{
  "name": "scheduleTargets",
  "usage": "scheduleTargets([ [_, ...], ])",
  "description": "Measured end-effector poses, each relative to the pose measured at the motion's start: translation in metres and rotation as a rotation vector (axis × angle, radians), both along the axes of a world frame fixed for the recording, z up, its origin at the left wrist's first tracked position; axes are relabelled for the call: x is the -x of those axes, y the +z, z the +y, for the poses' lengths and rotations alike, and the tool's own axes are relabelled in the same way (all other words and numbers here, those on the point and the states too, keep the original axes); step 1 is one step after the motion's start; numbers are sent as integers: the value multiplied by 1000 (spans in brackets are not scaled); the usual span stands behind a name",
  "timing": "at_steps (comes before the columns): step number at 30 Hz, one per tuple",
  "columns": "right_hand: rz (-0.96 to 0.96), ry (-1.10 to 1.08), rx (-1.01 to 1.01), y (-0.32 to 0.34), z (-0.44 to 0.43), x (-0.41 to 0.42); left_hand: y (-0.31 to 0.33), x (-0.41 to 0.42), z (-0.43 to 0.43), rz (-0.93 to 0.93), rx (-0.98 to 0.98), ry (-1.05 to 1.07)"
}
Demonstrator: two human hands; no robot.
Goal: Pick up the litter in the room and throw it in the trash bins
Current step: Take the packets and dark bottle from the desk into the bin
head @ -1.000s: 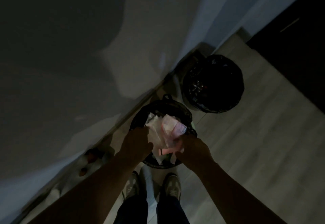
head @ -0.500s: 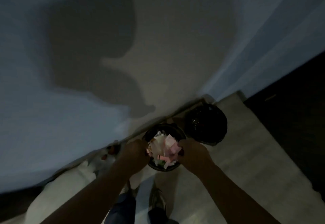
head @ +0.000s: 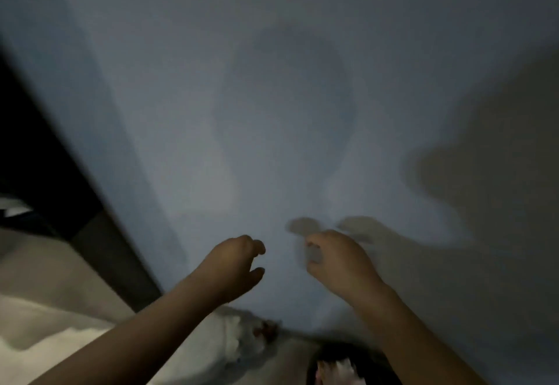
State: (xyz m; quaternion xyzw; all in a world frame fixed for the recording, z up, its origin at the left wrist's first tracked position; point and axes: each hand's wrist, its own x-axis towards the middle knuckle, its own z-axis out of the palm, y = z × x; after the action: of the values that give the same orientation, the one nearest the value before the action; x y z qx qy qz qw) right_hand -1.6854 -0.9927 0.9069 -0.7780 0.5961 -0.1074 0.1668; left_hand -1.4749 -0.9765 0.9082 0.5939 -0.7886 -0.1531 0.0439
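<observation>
fingers: loosely curled on both hands, pinching nothing; the left fingers [head: 257, 247] are clear, the right ones are a bit blurry
left hand [head: 233, 266]: empty, up in front of the wall [head: 272, 112]
right hand [head: 338, 259]: empty too, just right of it with a gap between
litter [head: 335, 369]: half a sec ago both hands held it over the bin [head: 332, 351]; now it sits inside, near right, mostly cut off
task: this load looks dumped, so I'd go hunt for more
</observation>
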Motion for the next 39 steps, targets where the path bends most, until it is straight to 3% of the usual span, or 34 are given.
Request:
scheduleTargets([
  [8,-9,444,296,133,12,-214,128,-194,88,-61,280,355],
  [18,-186,754,522,256,176,-466,238,-417,335,-130,579,673],
  [29,-265,1024,614,291,308,-676,262,-570,504,-234,651,944],
  [39,-322,1178,627,294,297,-836,272,-703,521,-352,682,1129],
])
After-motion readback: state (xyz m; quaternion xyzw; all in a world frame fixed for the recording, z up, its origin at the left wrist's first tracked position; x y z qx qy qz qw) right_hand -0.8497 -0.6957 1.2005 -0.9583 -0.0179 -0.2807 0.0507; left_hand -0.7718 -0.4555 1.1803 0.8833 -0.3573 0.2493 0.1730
